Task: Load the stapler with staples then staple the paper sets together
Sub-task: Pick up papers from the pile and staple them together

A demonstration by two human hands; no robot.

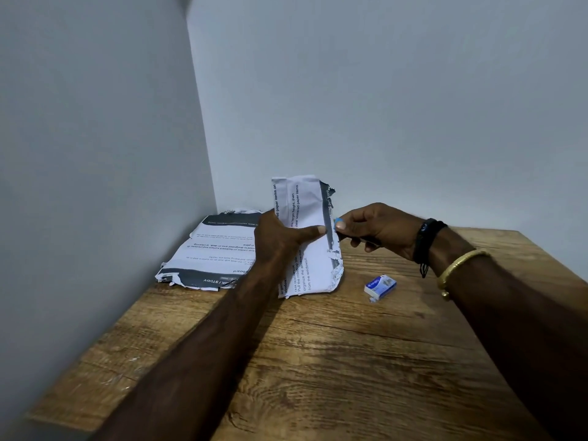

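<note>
— Where do we have the paper set?

— Our left hand [280, 237] grips the paper set [307, 240] upright, thumb across its front, its bottom edge on the desk [350, 361].

— And the stapler?

— Our right hand [378, 229] is closed around the stapler [339, 225], of which only a blue tip shows, touching the sheet's torn right edge.

— What else is near?

— The staple box [380, 287] lies just right of the paper; another paper set [216, 253] lies flat in the corner.
</note>
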